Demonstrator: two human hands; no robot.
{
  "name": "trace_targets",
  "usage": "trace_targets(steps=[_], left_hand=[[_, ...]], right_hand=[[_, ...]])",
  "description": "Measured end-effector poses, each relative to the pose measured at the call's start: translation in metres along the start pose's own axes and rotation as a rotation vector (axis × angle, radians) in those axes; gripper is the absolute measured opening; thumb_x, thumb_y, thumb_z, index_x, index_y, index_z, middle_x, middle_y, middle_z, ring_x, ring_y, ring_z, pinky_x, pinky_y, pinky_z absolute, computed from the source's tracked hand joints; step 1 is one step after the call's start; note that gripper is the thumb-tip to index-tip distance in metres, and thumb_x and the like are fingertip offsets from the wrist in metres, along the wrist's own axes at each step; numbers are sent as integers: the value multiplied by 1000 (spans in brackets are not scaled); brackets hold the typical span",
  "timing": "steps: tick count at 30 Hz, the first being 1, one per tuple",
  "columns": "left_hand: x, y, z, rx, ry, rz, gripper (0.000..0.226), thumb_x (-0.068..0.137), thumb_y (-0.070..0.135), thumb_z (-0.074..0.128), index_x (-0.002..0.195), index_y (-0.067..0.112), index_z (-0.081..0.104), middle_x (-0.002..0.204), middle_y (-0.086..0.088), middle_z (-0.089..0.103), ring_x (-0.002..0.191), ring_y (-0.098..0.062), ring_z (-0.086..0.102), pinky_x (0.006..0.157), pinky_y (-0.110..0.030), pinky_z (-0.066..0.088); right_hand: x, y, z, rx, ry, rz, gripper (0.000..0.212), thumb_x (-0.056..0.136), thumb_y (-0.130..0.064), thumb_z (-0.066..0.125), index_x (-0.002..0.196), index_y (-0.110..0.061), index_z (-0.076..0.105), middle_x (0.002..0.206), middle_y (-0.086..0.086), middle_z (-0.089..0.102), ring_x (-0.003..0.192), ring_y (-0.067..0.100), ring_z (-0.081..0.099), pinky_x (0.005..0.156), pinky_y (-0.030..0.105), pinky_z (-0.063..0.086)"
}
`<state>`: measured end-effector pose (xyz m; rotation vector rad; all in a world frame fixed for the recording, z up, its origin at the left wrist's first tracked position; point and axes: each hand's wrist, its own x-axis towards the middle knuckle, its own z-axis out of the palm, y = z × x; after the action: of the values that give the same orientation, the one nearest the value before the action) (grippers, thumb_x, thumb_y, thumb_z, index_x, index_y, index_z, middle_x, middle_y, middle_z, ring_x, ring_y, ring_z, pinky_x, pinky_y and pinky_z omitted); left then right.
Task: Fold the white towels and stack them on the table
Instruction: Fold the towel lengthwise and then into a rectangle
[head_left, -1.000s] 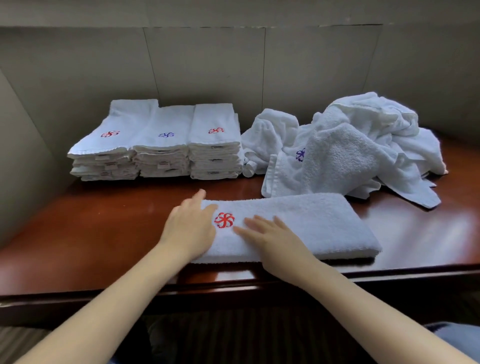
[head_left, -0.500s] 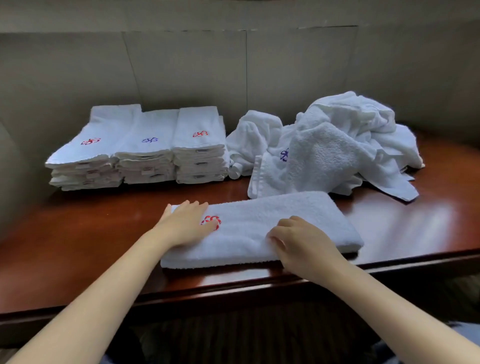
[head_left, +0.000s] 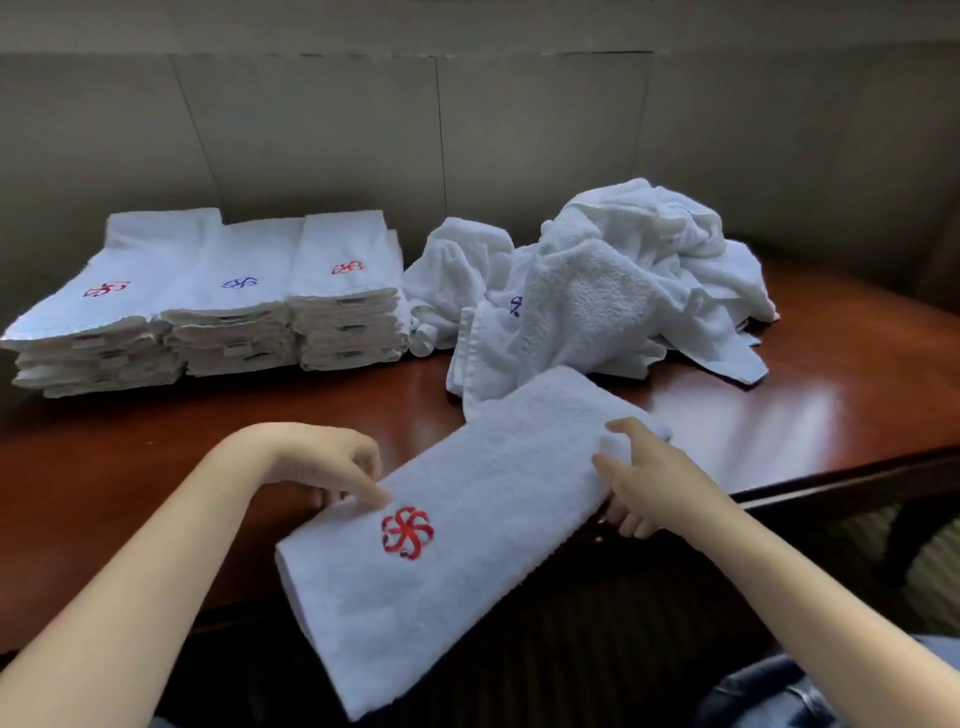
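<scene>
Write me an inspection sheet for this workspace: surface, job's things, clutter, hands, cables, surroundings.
Surface: glossy red-brown wooden table.
Job's things: folded towel with red emblem, held slantwise, near end past the table's front edge; three stacks of folded towels side by side, back left; heap of unfolded towels, back right.
Clutter: nothing seen.
Hands: left hand grips the folded towel's left edge; right hand grips its right edge, thumb on top.
Cables: nothing seen.
Surroundings: grey panelled wall behind the table.
</scene>
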<state>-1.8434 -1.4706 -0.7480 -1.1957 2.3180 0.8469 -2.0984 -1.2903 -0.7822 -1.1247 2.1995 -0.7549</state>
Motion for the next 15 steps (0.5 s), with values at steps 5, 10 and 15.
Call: trace_targets(steps=[5,10,15], left_hand=[[22,35,21,-268,275,245,49,87,48,61,131,37,40,112,6,56,100,-6,57,77,-19,44],[28,54,26,-561,57,362,68,90,13,60,143,46,32,110,-3,59,90,-9,62,74,-14,50],[9,52,34,-675,-320,469,67,86,-10,56,136,35,49,135,21,52,122,-5,54,93,-31,52]], right_hand=[[-31,3,27,292,-217,58,80,92,-46,51,142,-54,-12,62,7,71,58,23,70,49,26,53],[-53,11,70,729,-77,-29,73,89,-31,63,139,-58,17,100,-2,70,83,13,71,66,25,57],[-63,15,75,1094,44,-96,52,85,-3,64,119,-41,52,134,-1,54,114,17,60,101,43,47]])
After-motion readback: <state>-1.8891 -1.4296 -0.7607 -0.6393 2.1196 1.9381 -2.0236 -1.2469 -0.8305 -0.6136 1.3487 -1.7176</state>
